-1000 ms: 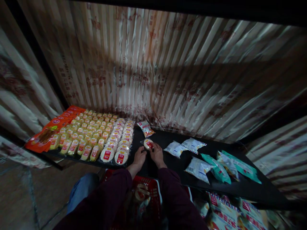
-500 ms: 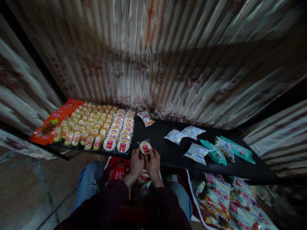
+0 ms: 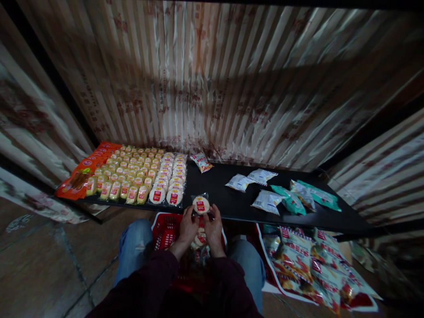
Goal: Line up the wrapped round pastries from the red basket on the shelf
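Both my hands hold one round wrapped snack cake (image 3: 201, 205) with a red label at the front edge of the black shelf (image 3: 232, 205). My left hand (image 3: 188, 226) pinches its left side and my right hand (image 3: 213, 225) pinches its right side. Just left of it, two rows of the same round cakes (image 3: 168, 183) lie lined up on the shelf. Under my hands sits a red basket (image 3: 165, 229) with more packets in it, between my knees.
Rows of small yellow packets (image 3: 127, 174) and orange bags (image 3: 86, 170) fill the shelf's left end. A lone red-and-white packet (image 3: 202, 162) lies at the back. White packets (image 3: 251, 185) and green packets (image 3: 304, 196) lie to the right. Big printed bags (image 3: 308, 265) lie on the floor.
Both hands drew the round cake back from the middle of the shelf to its front edge. The camera tilted down, showing my knees, the basket and the floor bags.
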The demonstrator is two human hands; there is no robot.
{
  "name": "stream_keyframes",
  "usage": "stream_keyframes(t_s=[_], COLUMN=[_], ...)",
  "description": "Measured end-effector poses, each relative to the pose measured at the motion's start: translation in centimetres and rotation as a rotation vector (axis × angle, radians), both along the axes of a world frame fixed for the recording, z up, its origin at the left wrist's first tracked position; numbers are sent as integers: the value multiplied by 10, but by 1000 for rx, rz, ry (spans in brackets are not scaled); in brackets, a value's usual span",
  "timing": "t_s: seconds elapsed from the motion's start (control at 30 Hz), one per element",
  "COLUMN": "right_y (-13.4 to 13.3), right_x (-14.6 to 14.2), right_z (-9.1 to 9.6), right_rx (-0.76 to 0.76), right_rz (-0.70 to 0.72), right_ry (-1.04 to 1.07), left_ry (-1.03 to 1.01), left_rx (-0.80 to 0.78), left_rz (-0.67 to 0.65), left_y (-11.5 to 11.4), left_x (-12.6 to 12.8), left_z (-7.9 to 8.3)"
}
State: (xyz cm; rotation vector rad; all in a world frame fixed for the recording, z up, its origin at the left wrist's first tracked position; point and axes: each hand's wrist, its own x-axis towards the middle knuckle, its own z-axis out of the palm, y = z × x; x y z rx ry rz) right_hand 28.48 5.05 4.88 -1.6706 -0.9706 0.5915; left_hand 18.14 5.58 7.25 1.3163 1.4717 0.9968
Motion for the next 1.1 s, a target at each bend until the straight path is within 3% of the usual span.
stream_keyframes(t_s=[0.27, 0.43, 0.53, 0.7, 0.87, 1.0, 1.1], right_y=[-11, -20, -23, -26, -28, -29, -28], right_x=[-12, -20, -23, -28, -35, -36, -35], right_z=[-4, 11, 18, 15, 9, 7, 5], right_rx=[-7, 2, 15, 76, 102, 80, 61], right_rz=[-32, 18, 78, 201, 257, 216, 179], right_ry=[33, 93, 94, -55, -169, -208, -243], left_ry=[95, 139, 0, -455, -562, -635, -649], left_rx=[-50, -69, -90, -140, -250, -416, -437], left_rz=[-13, -7, -5, -13, 114, 234, 274], left_y=[-9, -13, -11, -6, -5, -5, -6], left_x=[-1, -4, -4, -3, -6, -9, -9], left_z=[14, 20, 15, 2, -3, -7, -11])
